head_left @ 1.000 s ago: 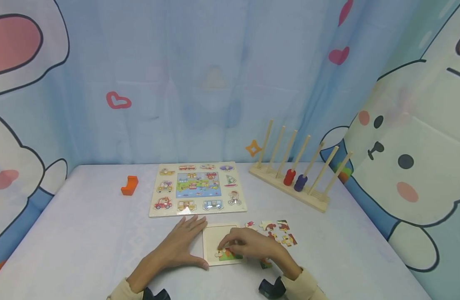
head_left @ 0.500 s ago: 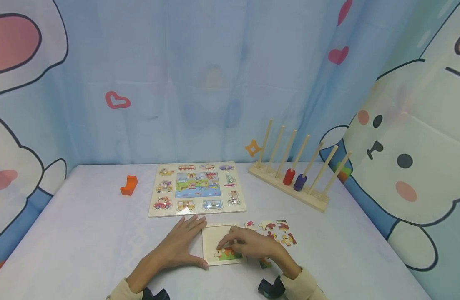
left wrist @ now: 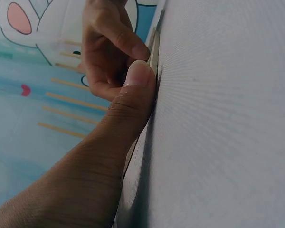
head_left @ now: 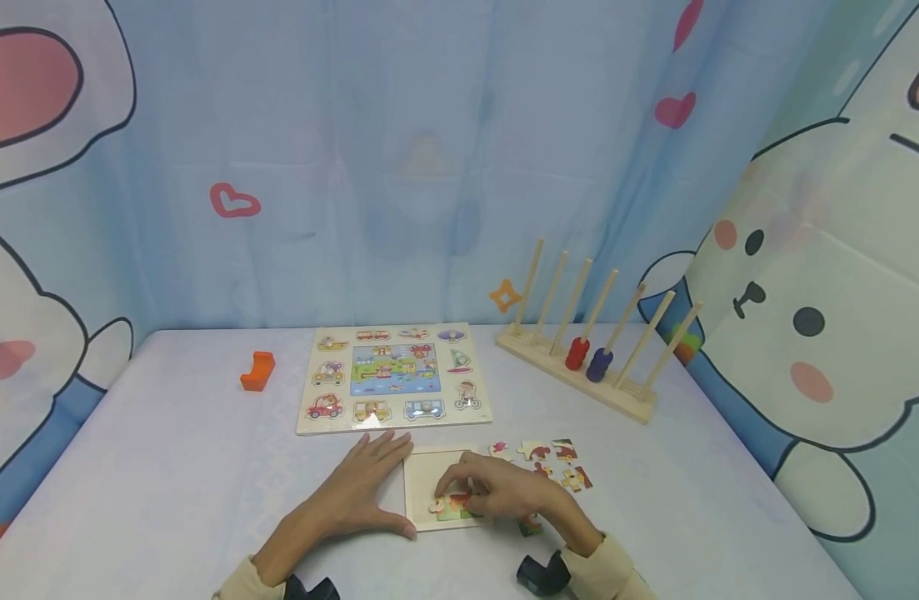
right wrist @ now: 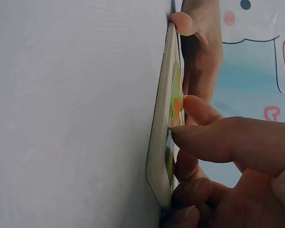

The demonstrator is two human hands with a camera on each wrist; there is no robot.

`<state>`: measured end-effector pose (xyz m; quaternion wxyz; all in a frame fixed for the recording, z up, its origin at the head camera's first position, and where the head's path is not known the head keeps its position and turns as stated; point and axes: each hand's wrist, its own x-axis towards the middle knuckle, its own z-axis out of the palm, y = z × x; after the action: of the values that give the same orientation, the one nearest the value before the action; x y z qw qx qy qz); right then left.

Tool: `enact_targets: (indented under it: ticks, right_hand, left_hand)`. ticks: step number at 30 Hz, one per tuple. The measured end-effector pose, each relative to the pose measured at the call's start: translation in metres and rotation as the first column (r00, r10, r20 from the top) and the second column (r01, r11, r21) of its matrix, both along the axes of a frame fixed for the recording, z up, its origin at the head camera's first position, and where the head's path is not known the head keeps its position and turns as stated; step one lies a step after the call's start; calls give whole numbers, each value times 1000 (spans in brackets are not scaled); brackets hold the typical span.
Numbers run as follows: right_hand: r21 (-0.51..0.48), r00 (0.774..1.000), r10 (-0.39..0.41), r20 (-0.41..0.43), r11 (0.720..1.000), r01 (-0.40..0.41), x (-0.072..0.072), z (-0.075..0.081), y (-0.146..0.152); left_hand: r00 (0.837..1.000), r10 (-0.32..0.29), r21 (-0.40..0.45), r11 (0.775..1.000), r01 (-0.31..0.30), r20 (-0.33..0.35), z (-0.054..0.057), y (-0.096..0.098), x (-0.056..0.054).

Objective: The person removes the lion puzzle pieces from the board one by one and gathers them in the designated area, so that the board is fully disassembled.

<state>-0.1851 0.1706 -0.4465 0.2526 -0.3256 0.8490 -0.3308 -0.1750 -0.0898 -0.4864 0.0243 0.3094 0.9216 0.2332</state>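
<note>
A shallow pale wooden puzzle tray (head_left: 427, 475) lies near the front of the table. Several joined pieces with green and orange print fill part of its lower side, among them a green-orange puzzle piece (right wrist: 175, 92). My left hand (head_left: 365, 487) spreads along the tray's left side, thumb at the near corner and fingertips by the far one. Over the pieces, my right hand (head_left: 496, 485) bends its fingers, with index finger and thumb on a puzzle piece (head_left: 455, 503). The right hand hides part of the tray. Loose puzzle pieces (head_left: 564, 450) lie to its right.
Behind the tray lies a larger vehicle picture board (head_left: 395, 421). A wooden peg rack (head_left: 537, 354) with red and purple beads stands at the back right. An orange block (head_left: 258, 372) sits at the back left. A curtain (head_left: 399, 167) hangs behind the table.
My right thumb has shifted slightly over the pieces in the tray, and the right hand otherwise stays in place. The left hand has not moved.
</note>
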Motion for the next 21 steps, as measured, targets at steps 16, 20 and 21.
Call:
enact_targets:
  ticks: [16, 20, 21]
  right_hand:
    - [-77, 999, 12, 43, 997, -9, -5, -4, 5]
    - [-96, 999, 8, 49, 995, -3, -4, -3, 4]
    - [-99, 999, 5, 53, 995, 0, -4, -3, 4]
  left_hand:
    - [1000, 2, -5, 1000, -2, 14, -2, 0, -1]
    - [1000, 3, -2, 1000, -3, 16, -1, 0, -1]
    - [1000, 4, -2, 1000, -4, 17, -1, 0, -1]
